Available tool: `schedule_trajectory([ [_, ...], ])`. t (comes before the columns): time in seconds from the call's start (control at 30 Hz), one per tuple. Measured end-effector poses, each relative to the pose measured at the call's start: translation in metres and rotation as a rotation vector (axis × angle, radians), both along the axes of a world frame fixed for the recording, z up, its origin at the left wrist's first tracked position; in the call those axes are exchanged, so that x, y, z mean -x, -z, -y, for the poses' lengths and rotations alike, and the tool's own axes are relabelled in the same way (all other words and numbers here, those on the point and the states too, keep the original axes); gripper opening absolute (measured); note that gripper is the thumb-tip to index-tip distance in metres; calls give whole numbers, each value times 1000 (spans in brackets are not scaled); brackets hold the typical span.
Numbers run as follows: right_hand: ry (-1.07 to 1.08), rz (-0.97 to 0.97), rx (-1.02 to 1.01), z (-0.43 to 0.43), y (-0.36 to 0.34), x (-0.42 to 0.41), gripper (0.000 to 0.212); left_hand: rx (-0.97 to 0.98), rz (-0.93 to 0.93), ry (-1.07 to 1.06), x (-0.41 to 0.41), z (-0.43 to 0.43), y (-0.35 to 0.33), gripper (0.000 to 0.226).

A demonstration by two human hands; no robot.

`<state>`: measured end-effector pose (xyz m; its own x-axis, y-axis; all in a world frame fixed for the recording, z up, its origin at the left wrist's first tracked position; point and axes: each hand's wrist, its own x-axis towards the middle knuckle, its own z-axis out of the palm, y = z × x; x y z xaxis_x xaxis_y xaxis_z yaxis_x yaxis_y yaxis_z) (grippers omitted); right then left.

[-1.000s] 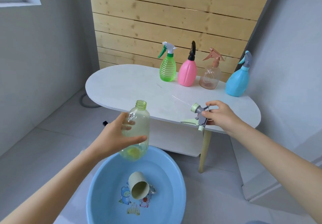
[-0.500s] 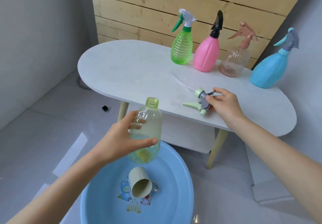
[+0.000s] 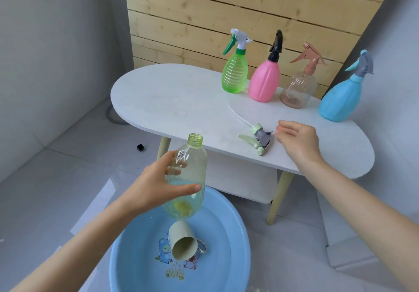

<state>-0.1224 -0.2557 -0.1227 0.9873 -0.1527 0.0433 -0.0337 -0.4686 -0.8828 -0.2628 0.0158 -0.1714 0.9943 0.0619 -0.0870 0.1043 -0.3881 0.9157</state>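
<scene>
Your left hand (image 3: 154, 189) has its grip curled round the uncapped clear bottle (image 3: 191, 167) — thumb in front, fingers behind — holding it nearly upright above the blue basin (image 3: 246, 257). Your right hand (image 3: 299, 140) hovers, grip spread and relaxed, just beside the spray head (image 3: 258, 138) lying near the white surface's (image 3: 170, 101) front edge.

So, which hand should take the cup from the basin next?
Probably the right: right hand is open and free above the table, while left hand grips the bottle over the basin.
</scene>
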Motion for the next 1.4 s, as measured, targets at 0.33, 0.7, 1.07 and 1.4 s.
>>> schedule_trajectory([
  [0.33, -369, 85, -224, -11, -30, 80, 20, -14, -4, -71, 37, 9, -12, 87],
  [0.7, -594, -189, -156, -49, 89, 87, 22, -9, -152, -232, 74, -6, 51, 85],
  [1.07, -903, -552, 443, -74, 233, 83, 54, -20, -325, -275, 88, -28, 155, 82],
  [1.4, -993, -625, 788, -82, 326, 94, 48, -60, -330, -218, 86, -25, 213, 82],
])
